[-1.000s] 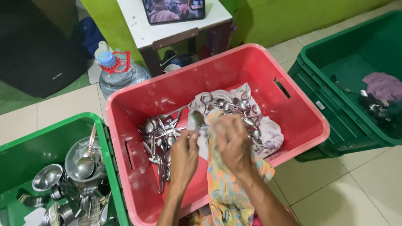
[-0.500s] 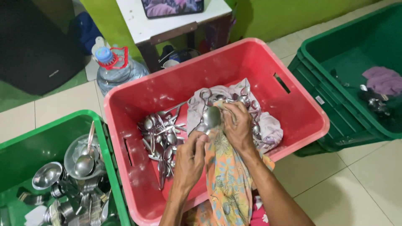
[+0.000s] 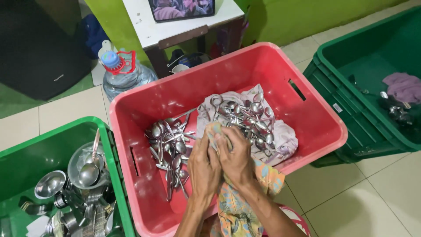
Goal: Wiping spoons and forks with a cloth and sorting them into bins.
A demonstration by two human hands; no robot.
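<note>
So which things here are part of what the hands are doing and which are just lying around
In hand:
left hand
right hand
patterned cloth
spoon piles
red crate

Lying about:
water bottle
green crates
ladle
purple rag

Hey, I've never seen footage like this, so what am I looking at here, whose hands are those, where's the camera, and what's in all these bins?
There is no machine here: a person works with two bare hands, and the one picture comes from a camera worn on their head, looking down.

The left hand and right hand are pressed together around a patterned cloth, over a red crate on a tiled floor. Whether a spoon is wrapped inside the cloth is hidden.

In the crate, loose metal spoons lie on the left, and more spoons rest on a pale cloth on the right.

A green crate at the left holds metal bowls and ladles. Another green crate at the right holds a purple cloth. Behind stand a water bottle and a small white table.
</note>
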